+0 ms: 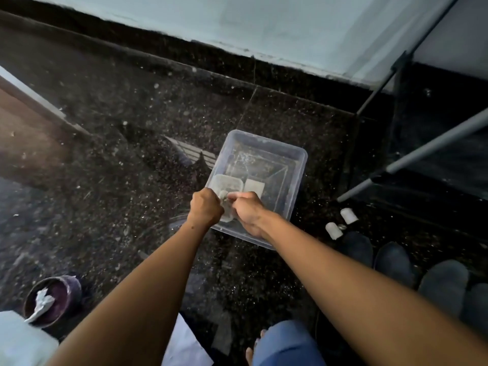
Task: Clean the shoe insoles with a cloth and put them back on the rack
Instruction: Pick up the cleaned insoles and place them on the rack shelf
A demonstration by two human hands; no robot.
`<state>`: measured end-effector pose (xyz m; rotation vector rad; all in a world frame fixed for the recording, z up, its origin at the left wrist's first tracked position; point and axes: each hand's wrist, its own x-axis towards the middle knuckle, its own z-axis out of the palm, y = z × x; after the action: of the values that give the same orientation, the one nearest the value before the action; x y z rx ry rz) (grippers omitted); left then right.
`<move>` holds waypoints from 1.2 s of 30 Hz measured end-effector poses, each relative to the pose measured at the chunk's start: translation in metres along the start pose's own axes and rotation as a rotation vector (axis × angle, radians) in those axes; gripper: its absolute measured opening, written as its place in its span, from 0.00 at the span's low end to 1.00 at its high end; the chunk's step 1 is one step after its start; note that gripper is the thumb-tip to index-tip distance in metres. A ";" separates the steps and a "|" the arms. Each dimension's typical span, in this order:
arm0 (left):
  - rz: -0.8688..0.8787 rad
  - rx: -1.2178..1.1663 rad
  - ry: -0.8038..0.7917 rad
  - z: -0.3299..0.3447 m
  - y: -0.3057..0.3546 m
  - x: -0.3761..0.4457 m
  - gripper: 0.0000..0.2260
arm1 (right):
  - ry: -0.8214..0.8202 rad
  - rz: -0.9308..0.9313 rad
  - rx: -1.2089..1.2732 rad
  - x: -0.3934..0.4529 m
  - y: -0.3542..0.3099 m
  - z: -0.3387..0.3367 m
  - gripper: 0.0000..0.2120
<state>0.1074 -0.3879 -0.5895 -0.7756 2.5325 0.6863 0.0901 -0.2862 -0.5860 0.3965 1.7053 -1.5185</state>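
Both my hands meet over the near edge of a clear plastic tub (298,165) on the dark speckled floor. My left hand (206,208) and my right hand (247,210) each grip an end of a small greyish cloth (225,204), bunched tight between them. Inside the tub sit a small clear container (227,182) and a pale rectangular piece (254,186). Several dark grey insoles (393,260) lie side by side on the floor at the lower right. The metal shoe rack (412,154) stands at the right with grey bars.
A dark round pot (66,291) with a crumpled white scrap stands at the lower left beside a white object (23,339). Two small white caps (348,215) lie near the rack's foot. A pale wall with a black skirting runs along the back. My knee (285,342) is at the bottom.
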 end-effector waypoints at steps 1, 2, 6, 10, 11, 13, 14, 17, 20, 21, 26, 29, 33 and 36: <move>-0.005 0.044 -0.011 0.002 0.002 0.000 0.11 | 0.013 -0.015 -0.009 -0.001 0.001 -0.004 0.18; -0.002 0.092 -0.018 0.003 0.005 -0.001 0.12 | 0.028 -0.025 -0.035 -0.003 0.003 -0.011 0.17; 0.079 0.340 -0.065 -0.010 0.030 -0.014 0.16 | 0.118 -0.015 -0.105 -0.025 0.015 -0.055 0.10; 0.182 0.543 -0.166 -0.046 0.079 -0.022 0.13 | 0.214 -0.011 0.011 -0.063 0.017 -0.108 0.06; 0.181 0.523 -0.225 -0.054 0.097 -0.028 0.11 | 0.254 -0.013 -0.007 -0.077 0.017 -0.124 0.07; 0.175 0.423 -0.360 -0.068 0.134 -0.046 0.10 | 0.296 -0.002 -0.050 -0.108 0.016 -0.155 0.07; 0.183 0.376 -0.413 -0.074 0.152 -0.055 0.10 | 0.300 -0.002 -0.067 -0.121 0.015 -0.169 0.07; 0.228 0.313 -0.501 -0.090 0.208 -0.095 0.10 | 0.355 -0.018 -0.105 -0.161 0.007 -0.212 0.07; 0.293 0.321 -0.555 -0.095 0.259 -0.141 0.09 | 0.430 -0.057 -0.120 -0.207 -0.004 -0.254 0.06; 0.321 0.323 -0.558 -0.094 0.276 -0.161 0.08 | 0.464 -0.065 -0.123 -0.227 -0.007 -0.269 0.06; 0.380 0.166 -0.561 -0.063 0.324 -0.255 0.14 | 0.594 -0.114 -0.023 -0.308 0.002 -0.318 0.07; 0.386 0.067 -0.537 -0.021 0.310 -0.292 0.13 | 0.635 -0.140 0.010 -0.345 0.026 -0.324 0.07; 0.409 0.186 -0.445 0.045 0.263 -0.302 0.16 | 0.677 -0.072 0.030 -0.356 0.070 -0.309 0.09; 0.317 0.199 -0.395 0.076 0.231 -0.295 0.21 | 0.659 0.009 0.024 -0.336 0.101 -0.297 0.11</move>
<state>0.2106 -0.0588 -0.4249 -0.1489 2.3249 0.6014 0.2673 0.1051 -0.4226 1.0004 2.1683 -1.4943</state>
